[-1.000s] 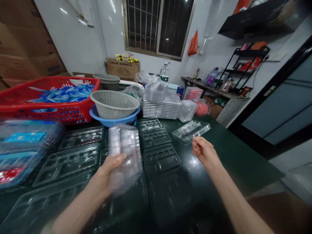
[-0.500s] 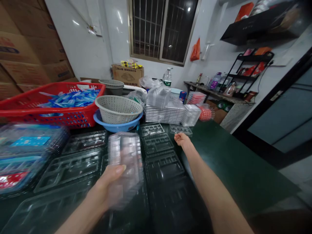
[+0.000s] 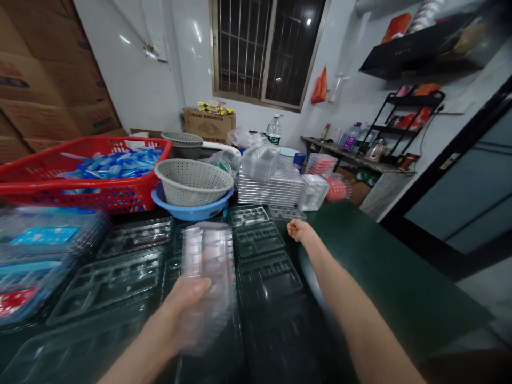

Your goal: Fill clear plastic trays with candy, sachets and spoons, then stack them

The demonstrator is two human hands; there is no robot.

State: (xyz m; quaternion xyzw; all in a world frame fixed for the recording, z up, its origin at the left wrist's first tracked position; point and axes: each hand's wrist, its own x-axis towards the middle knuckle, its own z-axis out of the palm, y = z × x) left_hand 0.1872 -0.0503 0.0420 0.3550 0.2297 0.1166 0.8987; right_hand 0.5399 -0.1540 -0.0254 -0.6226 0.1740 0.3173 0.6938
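My left hand [image 3: 176, 306] is closed round a stack of clear plastic trays [image 3: 208, 256], thumb on the near side, the trays tilted up and blurred. Farther out to the right, my right hand [image 3: 298, 230] has its fingers curled, with nothing visible in them. Just beyond its fingertips a clear compartment tray [image 3: 286, 213] lies flat on the dark green table [image 3: 360, 266]. More single trays lie in rows, among them one tray [image 3: 260, 238] left of my right hand and a larger-looking tray [image 3: 112, 280] left of the held stack.
Behind the rows stand a grey colander [image 3: 194, 181] in a blue basin [image 3: 192, 211] and more stacked clear trays [image 3: 270, 186]. A red basket [image 3: 80, 186] holds blue pieces at the left. Filled packs [image 3: 44, 234] sit at the near left. Orange-red items [image 3: 336, 188] are at the back right.
The tray by my right hand has shifted left, and the right hand is drawn slightly back from it. My left hand still holds the stack, slightly farther right and lower.
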